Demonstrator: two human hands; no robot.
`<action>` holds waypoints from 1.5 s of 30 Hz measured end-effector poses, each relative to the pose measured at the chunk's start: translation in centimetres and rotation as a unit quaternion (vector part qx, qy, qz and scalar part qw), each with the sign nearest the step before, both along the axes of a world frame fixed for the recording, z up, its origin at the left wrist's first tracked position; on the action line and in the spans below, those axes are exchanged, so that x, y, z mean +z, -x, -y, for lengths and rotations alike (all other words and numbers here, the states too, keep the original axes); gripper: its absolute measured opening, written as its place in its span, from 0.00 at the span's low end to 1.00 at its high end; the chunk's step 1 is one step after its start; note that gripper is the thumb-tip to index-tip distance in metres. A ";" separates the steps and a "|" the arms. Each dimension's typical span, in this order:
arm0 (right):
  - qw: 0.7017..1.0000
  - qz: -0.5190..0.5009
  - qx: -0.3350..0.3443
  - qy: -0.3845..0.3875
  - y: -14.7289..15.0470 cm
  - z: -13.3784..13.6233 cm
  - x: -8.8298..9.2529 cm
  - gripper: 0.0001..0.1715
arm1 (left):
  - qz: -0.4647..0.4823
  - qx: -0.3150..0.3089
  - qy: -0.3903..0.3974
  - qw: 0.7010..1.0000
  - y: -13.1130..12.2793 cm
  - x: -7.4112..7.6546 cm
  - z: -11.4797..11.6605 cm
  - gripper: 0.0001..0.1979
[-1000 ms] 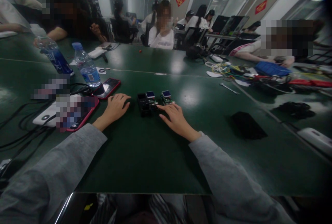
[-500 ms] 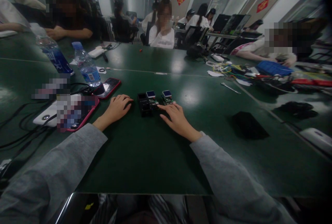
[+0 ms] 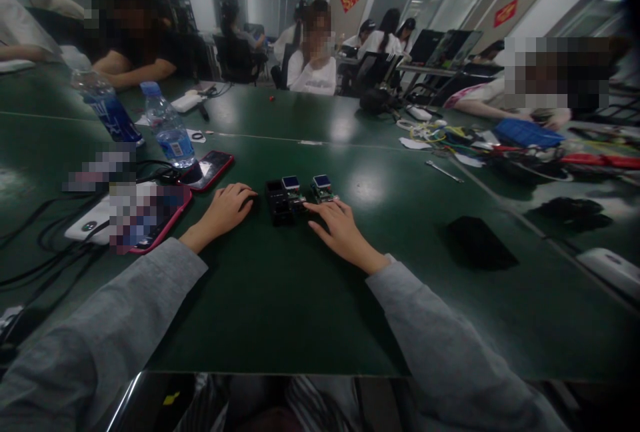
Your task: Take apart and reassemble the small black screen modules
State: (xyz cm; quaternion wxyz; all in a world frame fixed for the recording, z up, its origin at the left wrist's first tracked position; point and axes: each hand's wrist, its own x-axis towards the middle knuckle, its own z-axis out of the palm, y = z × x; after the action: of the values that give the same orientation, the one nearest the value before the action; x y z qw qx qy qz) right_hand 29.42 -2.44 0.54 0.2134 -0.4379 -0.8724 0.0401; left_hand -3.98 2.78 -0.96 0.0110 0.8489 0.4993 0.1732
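Observation:
Three small electronic modules sit in a row on the green table [image 3: 280, 299]: a black box-like one [image 3: 277, 200], a circuit board with a small blue screen [image 3: 291, 191], and a second such board [image 3: 323, 188]. My left hand [image 3: 223, 212] rests palm down just left of the black module, fingers loosely curled and holding nothing. On the right, my right hand [image 3: 337, 229] lies flat with fingers stretched out, its fingertips close to the boards. Both arms wear grey sleeves.
Two phones in red cases [image 3: 207, 169] [image 3: 150, 219], a white device [image 3: 87, 227], black cables and two water bottles [image 3: 167, 127] lie to the left. A black pouch [image 3: 475, 243] is at right. Wires, tools and a blue case [image 3: 525, 132] lie far right. Other people sit around the table.
My left hand's fingers have curled in slightly. The person at far left has lowered their hand to the table. The modules and my right hand have not moved.

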 end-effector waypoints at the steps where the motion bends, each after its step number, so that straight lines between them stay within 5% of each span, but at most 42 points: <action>1: 1.000 0.000 0.000 0.000 0.0 0.0 0.0 0.25 | 0.003 -0.004 -0.002 1.000 0.0 -0.1 -0.1 0.16; 31: 1.000 -0.018 -0.008 -0.014 0.2 0.3 0.6 0.22 | 0.004 -0.003 0.008 1.000 0.0 0.1 -0.1 0.17; 45: 0.991 -0.085 -0.073 -0.071 -0.1 -0.3 0.1 0.20 | -0.002 -0.002 0.010 1.000 0.0 0.0 -0.2 0.18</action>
State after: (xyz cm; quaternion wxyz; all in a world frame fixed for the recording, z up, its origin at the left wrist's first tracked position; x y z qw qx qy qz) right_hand 29.51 -2.16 0.63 0.3201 -0.4794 -0.8171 -0.0006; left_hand -4.02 2.96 -1.01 0.0191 0.8503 0.4990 0.1662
